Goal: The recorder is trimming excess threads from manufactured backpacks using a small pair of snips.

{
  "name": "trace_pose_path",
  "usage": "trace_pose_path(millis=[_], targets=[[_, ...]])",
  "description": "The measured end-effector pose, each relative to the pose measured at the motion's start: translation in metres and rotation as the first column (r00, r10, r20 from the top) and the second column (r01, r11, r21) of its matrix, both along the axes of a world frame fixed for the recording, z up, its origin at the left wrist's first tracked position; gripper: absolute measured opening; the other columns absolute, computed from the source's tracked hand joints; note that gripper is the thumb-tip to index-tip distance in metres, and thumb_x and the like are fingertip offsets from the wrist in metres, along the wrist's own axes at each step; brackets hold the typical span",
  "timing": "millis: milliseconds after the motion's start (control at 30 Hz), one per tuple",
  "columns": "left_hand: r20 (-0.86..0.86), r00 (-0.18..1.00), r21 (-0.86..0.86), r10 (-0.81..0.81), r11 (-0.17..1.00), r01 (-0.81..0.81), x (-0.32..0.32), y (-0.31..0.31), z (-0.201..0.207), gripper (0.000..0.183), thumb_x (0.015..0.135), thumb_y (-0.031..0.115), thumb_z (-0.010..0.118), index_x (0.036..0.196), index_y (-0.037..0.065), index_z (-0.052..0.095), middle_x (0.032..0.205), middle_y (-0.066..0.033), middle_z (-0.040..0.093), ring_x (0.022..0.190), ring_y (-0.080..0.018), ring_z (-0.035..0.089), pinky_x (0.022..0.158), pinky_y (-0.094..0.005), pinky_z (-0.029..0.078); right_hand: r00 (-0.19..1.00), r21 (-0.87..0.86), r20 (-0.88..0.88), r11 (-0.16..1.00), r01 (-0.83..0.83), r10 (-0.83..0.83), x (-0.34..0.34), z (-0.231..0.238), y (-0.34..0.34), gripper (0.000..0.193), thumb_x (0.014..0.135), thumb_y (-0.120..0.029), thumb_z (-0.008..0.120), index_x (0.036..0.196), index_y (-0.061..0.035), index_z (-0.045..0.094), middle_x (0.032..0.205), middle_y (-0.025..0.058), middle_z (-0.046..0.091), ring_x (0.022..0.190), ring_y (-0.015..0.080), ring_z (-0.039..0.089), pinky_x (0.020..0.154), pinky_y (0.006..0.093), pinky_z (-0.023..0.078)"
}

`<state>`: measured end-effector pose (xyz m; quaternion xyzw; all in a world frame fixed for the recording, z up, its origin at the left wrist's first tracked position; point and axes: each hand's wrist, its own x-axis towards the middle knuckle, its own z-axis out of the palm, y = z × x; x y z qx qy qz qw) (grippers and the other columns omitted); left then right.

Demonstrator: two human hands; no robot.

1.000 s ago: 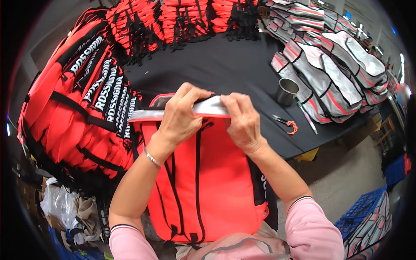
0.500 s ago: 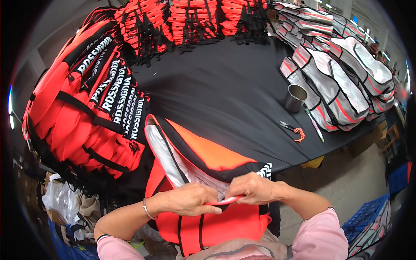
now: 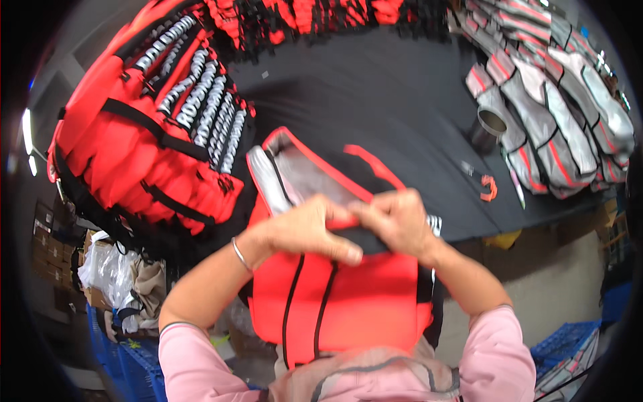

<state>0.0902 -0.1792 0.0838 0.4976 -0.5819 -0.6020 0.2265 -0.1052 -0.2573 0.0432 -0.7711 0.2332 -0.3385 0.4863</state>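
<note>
A red bag [image 3: 368, 305] with black trim and a grey lining lies at the table's front edge, its top gaping toward the far left. My left hand [image 3: 305, 228] grips the near rim of the opening; its thumb lies stretched along the outside, and its fingertips are hidden. Close beside it, my right hand [image 3: 400, 224] is closed on the same rim near the bag's right end. Both hands are slightly blurred. Part of a white-lettered black panel shows behind the right wrist.
Folded red bags [image 3: 114, 161] are piled at the left. More red pieces [image 3: 295, 17] line the far edge. Grey panels [image 3: 562, 134] are stacked at the right beside a metal cup [image 3: 492, 124], a pen [image 3: 516, 181] and thread snips with an orange cord [image 3: 488, 188]. Blue crates [image 3: 566, 342] stand below.
Both hands have moved up and away from me with the bag's rim. The flap has shifted back, showing more grey lining. The whole view has tilted downward.
</note>
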Motion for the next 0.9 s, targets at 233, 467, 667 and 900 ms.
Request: trace_pose_path(millis=[233, 467, 667, 900], targets=[[-0.053, 0.972, 0.181, 0.231, 0.959, -0.218, -0.024, -0.002, 0.0, 0.037, 0.076, 0.017, 0.083, 0.105, -0.003, 0.072, 0.085, -0.0016, 0.07, 0.076, -0.0059, 0.062, 0.072, -0.0219, 0.049, 0.967, 0.04, 0.157, 0.98, 0.196, -0.2, 0.006, -0.006, -0.016, 0.032, 0.089, -0.025, 0.071, 0.075, 0.0015, 0.061, 0.054, 0.009, 0.055, 0.047, 0.014, 0.052, 0.049, 0.0316, 0.042], [-0.124, 0.973, 0.149, 0.197, 0.973, -0.178, -0.025, 0.002, -0.016, 0.026, 0.081, 0.019, 0.08, 0.099, 0.0, 0.074, 0.075, 0.0041, 0.063, 0.066, -0.0023, 0.052, 0.062, -0.0186, 0.043, 0.991, 0.071, 0.073, 0.992, 0.105, -0.11, 0.01, -0.017, -0.017, 0.025, 0.09, -0.022, 0.07, 0.083, -0.0004, 0.059, 0.059, 0.0063, 0.056, 0.052, 0.0129, 0.051, 0.052, 0.0295, 0.042], [0.025, 0.983, 0.042, 0.18, 0.983, -0.18, -0.041, 0.0, -0.022, 0.03, 0.086, 0.026, 0.075, 0.074, 0.0, 0.064, 0.062, 0.0057, 0.051, 0.059, -0.004, 0.044, 0.054, -0.0221, 0.036, 0.994, 0.031, 0.078, 0.997, 0.071, -0.074, 0.024, -0.035, -0.026, 0.027, 0.09, -0.025, 0.068, 0.087, 0.0004, 0.06, 0.068, 0.0107, 0.059, 0.06, 0.0182, 0.056, 0.06, 0.0337, 0.047], [0.597, 0.722, -0.737, 0.351, 0.594, 0.321, 0.068, -0.002, -0.004, 0.069, 0.066, 0.022, 0.081, 0.132, 0.02, 0.061, 0.141, -0.0078, 0.049, 0.135, -0.0339, 0.042, 0.107, -0.0573, 0.031, 0.992, 0.2, 0.122, 0.98, -0.003, -0.022, -0.017, 0.001, -0.008, 0.015, 0.092, -0.009, 0.061, 0.081, -0.0008, 0.057, 0.072, -0.0029, 0.054, 0.065, 0.004, 0.045, 0.058, 0.0201, 0.037]])
